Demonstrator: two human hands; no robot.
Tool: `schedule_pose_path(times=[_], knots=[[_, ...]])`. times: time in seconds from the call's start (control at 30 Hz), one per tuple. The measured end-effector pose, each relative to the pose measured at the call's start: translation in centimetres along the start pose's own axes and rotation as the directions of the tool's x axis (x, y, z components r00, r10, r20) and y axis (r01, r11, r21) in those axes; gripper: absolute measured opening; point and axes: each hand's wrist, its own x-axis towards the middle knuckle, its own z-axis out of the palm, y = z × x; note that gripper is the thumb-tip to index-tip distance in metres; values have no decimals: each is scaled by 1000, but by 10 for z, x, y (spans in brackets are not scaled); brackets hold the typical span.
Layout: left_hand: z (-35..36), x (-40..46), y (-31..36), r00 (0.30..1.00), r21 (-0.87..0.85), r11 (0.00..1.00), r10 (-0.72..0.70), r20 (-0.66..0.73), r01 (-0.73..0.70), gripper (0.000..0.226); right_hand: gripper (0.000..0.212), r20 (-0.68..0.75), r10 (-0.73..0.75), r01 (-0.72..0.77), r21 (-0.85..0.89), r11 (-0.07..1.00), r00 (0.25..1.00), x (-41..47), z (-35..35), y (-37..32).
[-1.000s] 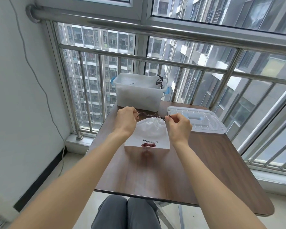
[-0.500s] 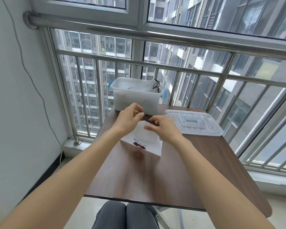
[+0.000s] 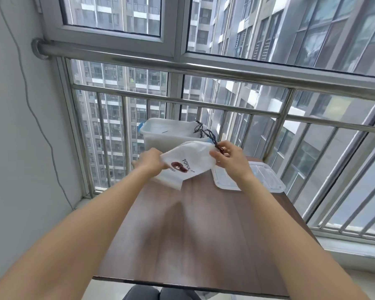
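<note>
A white drawstring pouch printed with "POPULAR" and a dark red figure is lifted off the brown table, tilted with its gathered mouth up to the right. My right hand pinches the gathered mouth, and the dark cords trail up from there. My left hand grips the pouch's lower left edge. Behind the pouch stands an open translucent plastic box with blue clips.
The box's clear lid lies flat on the table at the right, partly under my right wrist. Steel window bars run close behind the table. A wall with a hanging cable stands on the left. Knees show below the table's front edge.
The pouch lay flat on the table with both hands pulling its cords apart. Now it is raised and turned, the right hand at its closed mouth, the left at its bottom edge.
</note>
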Motion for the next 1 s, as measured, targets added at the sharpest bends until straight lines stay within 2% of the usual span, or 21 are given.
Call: schedule_pose_path(times=[0.1,0.2,0.23,0.33,0.43,0.5,0.57,0.67,0.8,0.87,0.9,0.97,1.0], knots=[[-13,6,15,993,13,1000,0,-122,2,17,7,-52,37,-43,-115,992,998,4,0,-2],[-27,13,32,965,-1,999,40,-259,-42,23,4,-120,-9,-24,-269,963,993,12,2,-7],[-33,16,37,946,21,998,62,-317,-59,31,1,-139,-25,-14,-277,961,990,16,3,-9],[-50,31,44,882,118,989,134,-452,-90,47,10,-188,-59,20,-202,979,980,35,8,-16],[-66,58,46,834,146,982,179,-522,-119,48,10,-200,-141,92,-238,967,970,68,15,-22],[-72,76,46,818,168,976,211,-535,-141,48,10,-187,-159,100,-291,952,970,92,22,-20],[-76,97,48,809,224,962,256,-528,-158,45,15,-183,-146,93,-267,959,972,120,32,-12],[-77,136,49,805,328,929,323,-498,-170,44,17,-186,-125,72,-266,961,975,168,44,1],[-71,188,43,836,542,835,364,-411,-97,49,24,-218,-163,97,-286,953,962,225,53,9],[-60,211,34,903,652,749,355,-243,-118,57,27,-181,-116,56,-308,950,977,251,57,22],[-51,219,30,939,658,738,317,-136,-154,60,28,-124,-72,24,-357,934,990,262,59,31],[-26,234,20,989,526,837,131,72,-149,57,37,20,25,-11,-528,849,999,275,65,48],[-14,239,17,984,460,881,34,173,-111,54,43,63,55,-6,-597,802,997,276,67,54]])
